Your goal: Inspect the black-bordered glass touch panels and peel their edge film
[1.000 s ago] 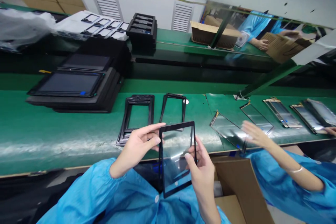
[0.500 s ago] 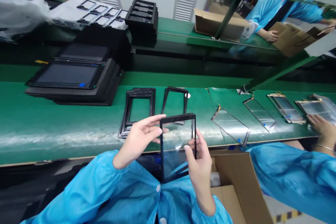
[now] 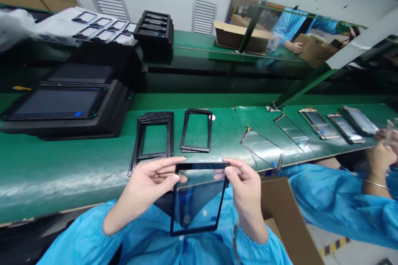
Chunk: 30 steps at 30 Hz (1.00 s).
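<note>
Between my two hands is a black-framed glass panel, tilted toward me in front of my chest, with my blue sleeves visible through it. My left hand pinches its upper left corner, thumb in front and fingers behind. At the upper right corner, my right hand grips it the same way. Just beyond, on the green bench, lie a stack of black frames to the left and a smaller pile of black frames to its right. Some fingertips behind the glass are partly hidden.
Loose glass panels with blue tabs lie along the bench at right. Dark screens rest on black foam at left. A cardboard box stands below the edge. A co-worker's hand is at far right.
My right hand has moved up from the panel's right side to its upper right corner. The panel has been lowered and turned more squarely toward me. The view has shifted right.
</note>
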{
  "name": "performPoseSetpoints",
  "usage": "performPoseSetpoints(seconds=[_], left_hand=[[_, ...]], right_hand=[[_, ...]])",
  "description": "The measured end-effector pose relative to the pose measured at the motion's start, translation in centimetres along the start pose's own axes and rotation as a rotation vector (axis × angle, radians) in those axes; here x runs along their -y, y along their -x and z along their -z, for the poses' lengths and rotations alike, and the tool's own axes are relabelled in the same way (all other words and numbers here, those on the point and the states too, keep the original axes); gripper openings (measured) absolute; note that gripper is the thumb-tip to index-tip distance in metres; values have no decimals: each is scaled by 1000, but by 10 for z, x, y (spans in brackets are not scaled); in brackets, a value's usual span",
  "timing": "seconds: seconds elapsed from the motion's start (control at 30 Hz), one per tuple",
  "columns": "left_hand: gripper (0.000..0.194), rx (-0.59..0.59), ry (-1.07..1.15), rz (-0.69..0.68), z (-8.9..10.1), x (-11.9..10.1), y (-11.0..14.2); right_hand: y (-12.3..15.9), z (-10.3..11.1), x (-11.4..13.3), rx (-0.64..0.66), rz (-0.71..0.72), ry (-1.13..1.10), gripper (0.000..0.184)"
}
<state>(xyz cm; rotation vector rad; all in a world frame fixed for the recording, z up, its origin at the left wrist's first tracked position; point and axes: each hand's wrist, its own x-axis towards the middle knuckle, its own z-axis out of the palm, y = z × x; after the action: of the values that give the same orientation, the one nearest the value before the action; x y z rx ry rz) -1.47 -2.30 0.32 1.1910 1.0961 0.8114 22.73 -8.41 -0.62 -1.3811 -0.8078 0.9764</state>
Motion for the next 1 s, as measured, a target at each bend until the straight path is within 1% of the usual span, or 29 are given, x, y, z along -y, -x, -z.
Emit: performPoseSetpoints(seconds=[0.13,0.2,0.27,0.33,0.37,0.4,0.43,0.47,0.5,0.53,0.57,0.6,0.67,0.7,0.77,0.8,0.87,0.93,1.0], left_hand=[[43,-12,-34,-17,3,8,0],[37,8,-151,-93,2,4,-1],[37,72,-369,-218,-1,-5,-2],[50,210,-565,-299,-5,-16,-4],[57,294,-612,-295,-7,-21,-5],[60,377,-616,-261,-8,-23,-6],[60,439,-586,-210,-9,-24,-7],[57,473,-529,-148,-9,-24,-8],[54,469,-451,-81,-8,-22,-8],[50,436,-357,-20,-7,-19,-7],[46,381,-256,27,-7,-16,-6],[43,316,-161,63,-7,-12,-4],[41,185,-19,94,-7,-7,-1],[42,127,24,93,-9,-4,0],[46,43,69,84,-11,0,0],[48,25,82,81,-12,2,0],[51,25,97,82,-12,5,-1],[54,31,107,89,-12,8,-2],[56,10,114,95,-13,8,-1]], right_hand=[[3,-3,2,-28,25,-21,24],[4,-5,3,-26,36,-8,23],[3,-11,3,42,31,13,23],[1,-17,3,187,-3,0,27],[0,-18,3,266,-30,-24,31],[-2,-17,2,334,-66,-48,36],[-4,-13,2,390,-109,-63,40],[-7,-6,2,434,-152,-59,43],[-9,4,0,461,-189,-39,44],[-12,16,-2,471,-219,-6,45],[-14,27,-5,455,-238,22,46],[-15,38,-9,409,-250,33,48],[-14,53,-19,269,-267,2,49],[-13,56,-24,199,-274,-29,50],[-9,55,-31,94,-270,-91,52],[-7,52,-33,57,-255,-108,52],[-3,43,-34,-6,-199,-103,50],[0,36,-30,-58,-138,-70,47],[3,32,-24,-90,-100,-51,45]])
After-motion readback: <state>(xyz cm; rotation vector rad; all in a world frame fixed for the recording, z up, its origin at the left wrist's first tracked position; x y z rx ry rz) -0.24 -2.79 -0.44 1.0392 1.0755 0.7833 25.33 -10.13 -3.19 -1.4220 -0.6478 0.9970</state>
